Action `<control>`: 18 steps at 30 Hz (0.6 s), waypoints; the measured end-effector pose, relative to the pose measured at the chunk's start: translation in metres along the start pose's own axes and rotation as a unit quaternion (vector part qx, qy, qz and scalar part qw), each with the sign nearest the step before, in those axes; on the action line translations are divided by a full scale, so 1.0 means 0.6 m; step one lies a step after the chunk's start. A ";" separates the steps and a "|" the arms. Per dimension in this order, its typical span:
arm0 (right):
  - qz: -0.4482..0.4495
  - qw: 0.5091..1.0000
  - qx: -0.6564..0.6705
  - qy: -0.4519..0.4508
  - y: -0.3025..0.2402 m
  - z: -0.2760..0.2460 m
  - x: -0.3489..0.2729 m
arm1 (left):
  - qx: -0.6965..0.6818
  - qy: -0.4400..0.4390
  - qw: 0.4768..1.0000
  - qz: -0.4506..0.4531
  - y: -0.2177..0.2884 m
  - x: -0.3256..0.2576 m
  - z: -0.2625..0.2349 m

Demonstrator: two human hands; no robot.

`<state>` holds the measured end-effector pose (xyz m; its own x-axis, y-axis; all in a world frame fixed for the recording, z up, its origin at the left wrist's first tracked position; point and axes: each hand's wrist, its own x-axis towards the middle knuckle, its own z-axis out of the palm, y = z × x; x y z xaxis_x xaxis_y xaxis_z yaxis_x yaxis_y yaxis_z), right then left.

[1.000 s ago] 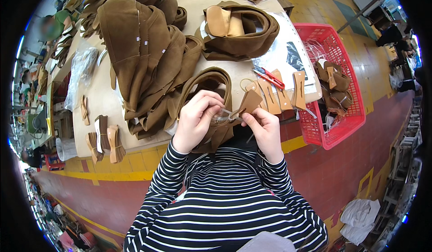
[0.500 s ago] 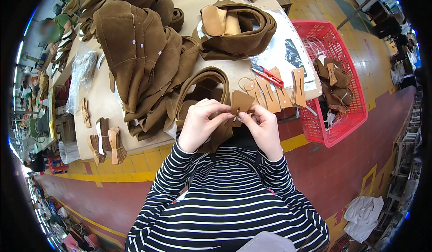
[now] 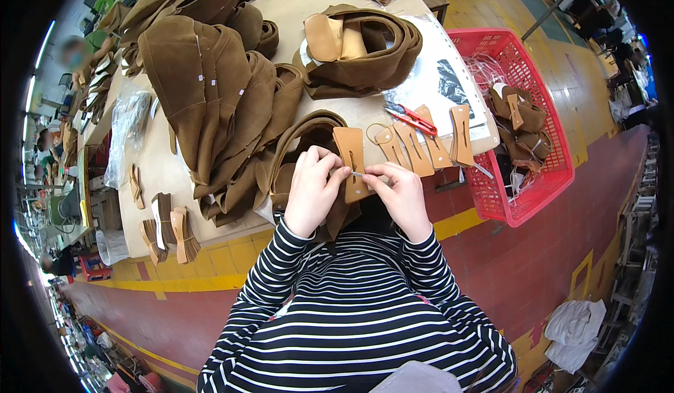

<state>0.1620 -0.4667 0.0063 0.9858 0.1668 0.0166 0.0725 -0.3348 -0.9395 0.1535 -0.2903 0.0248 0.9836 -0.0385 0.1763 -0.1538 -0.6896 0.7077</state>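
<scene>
The tan tab (image 3: 349,140) is held upright near the edge of the table (image 3: 158,172), a pale strip (image 3: 358,174) lying across its slit. The strip is pinched between thumb and fingertips by the left hand (image 3: 311,186) and the right hand (image 3: 402,195); both pinches are nearly closed, their pressure untold. An even, gentle pull is probably best used, so the slit is not strained. In the red basket (image 3: 491,196), brown bundles (image 3: 530,118) and pale cords (image 3: 486,70) are held.
</scene>
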 end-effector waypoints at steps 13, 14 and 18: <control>0.083 0.987 0.133 -0.020 0.071 0.064 0.012 | 0.067 -0.006 0.997 -0.029 -0.021 0.000 0.035; 0.093 0.985 0.140 -0.024 0.074 0.067 0.011 | 0.112 -0.017 0.993 -0.036 -0.022 -0.003 0.042; 0.096 0.983 0.158 -0.010 0.067 0.065 0.008 | 0.087 0.023 0.996 0.003 -0.027 0.001 0.048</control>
<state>0.1640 -0.4433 -0.0447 0.9733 0.1488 -0.1750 -0.1681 -0.0577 -0.9841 0.1595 -0.2999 -0.0065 0.9766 -0.0131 0.2149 -0.1381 -0.8039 0.5785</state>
